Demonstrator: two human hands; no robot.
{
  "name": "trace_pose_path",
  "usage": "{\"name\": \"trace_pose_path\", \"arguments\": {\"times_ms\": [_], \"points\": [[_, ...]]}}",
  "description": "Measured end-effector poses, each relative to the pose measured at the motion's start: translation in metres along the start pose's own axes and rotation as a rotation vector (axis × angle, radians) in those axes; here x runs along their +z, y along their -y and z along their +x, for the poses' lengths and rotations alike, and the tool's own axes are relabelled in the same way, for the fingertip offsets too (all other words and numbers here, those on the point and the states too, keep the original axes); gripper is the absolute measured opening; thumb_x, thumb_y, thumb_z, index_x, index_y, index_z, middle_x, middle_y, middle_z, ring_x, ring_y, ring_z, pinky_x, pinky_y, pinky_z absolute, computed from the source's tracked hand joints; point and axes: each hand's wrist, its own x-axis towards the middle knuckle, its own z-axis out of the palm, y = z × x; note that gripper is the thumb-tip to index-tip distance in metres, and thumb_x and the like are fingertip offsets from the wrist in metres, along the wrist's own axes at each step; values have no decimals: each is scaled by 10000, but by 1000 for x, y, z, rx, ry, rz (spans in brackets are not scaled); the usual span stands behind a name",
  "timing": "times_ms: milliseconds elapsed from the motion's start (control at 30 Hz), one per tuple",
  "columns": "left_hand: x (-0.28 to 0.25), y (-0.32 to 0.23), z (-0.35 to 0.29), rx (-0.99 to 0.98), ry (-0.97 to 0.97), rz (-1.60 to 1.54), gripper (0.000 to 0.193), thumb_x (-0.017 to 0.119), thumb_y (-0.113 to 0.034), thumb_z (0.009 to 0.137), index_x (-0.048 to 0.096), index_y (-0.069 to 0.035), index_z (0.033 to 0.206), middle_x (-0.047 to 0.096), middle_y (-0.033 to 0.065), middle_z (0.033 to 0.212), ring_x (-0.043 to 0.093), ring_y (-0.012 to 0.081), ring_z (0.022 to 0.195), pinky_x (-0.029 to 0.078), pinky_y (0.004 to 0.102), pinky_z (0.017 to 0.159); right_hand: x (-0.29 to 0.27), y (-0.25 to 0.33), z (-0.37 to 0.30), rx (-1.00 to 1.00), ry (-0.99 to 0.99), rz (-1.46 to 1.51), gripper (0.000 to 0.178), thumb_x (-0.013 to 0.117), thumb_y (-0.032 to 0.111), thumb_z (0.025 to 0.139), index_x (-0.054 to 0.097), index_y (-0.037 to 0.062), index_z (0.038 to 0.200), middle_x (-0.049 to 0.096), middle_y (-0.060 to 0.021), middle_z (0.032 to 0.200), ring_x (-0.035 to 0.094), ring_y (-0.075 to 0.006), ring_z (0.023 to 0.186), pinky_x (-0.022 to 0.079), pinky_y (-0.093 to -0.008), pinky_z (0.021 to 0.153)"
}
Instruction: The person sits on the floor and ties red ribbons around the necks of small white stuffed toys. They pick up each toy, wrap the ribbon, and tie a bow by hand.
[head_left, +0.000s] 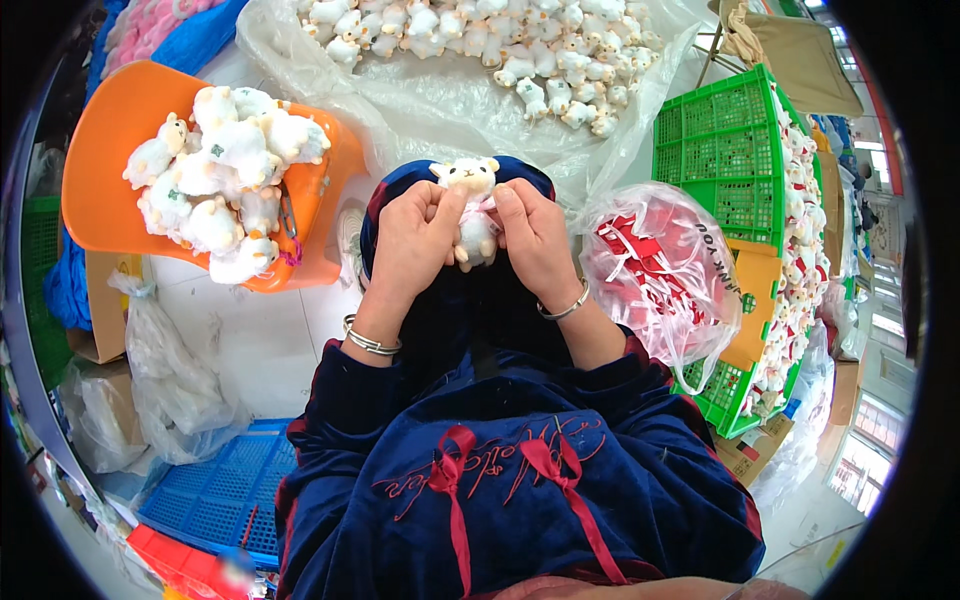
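A small white plush lamb [468, 178] with cream ears and feet faces up above my lap. My left hand [418, 232] is closed on its left side, thumb pressed near the neck. From the other side, my right hand [536, 232] pinches at the lamb's neck. A pale pink ribbon [484, 205] shows there between my fingers; its ends are hidden by them. Beside my right forearm stands a clear plastic bag [660, 270] of red and white ribbon strips.
An orange chair [110, 160] at the left holds a heap of white plush toys [225, 165] and scissors-like handles [290, 215]. More plush toys [560, 50] lie on plastic sheeting [420, 105] ahead. Green crates [715, 150] stand right; a blue crate [225, 485] lies lower left.
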Motion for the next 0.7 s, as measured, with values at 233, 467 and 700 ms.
{"name": "trace_pose_path", "arguments": {"times_ms": [233,467,700], "points": [[6,13,-3,206,-38,116,198,639,-149,1013,607,3,891,658,38,668,584,56,507,455,236,455,6,1,-1,-80,-79,-109,252,621,169,1018,574,-1,838,588,-95,631,526,-140,553,433,-326,526],[8,20,-9,185,-48,-29,197,615,-149,1029,593,-12,890,661,35,686,572,56,491,449,236,448,8,-11,-4,-27,-90,-14,256,622,164,1022,563,2,833,605,-74,655,521,-111,572,426,-318,524],[-10,30,-4,313,-158,128,217,664,-167,986,627,37,1052,693,82,846,616,59,677,503,234,616,-22,0,-4,215,104,120,318,543,260,1065,612,0,895,606,-6,704,500,-62,583,435,-254,579]]}}
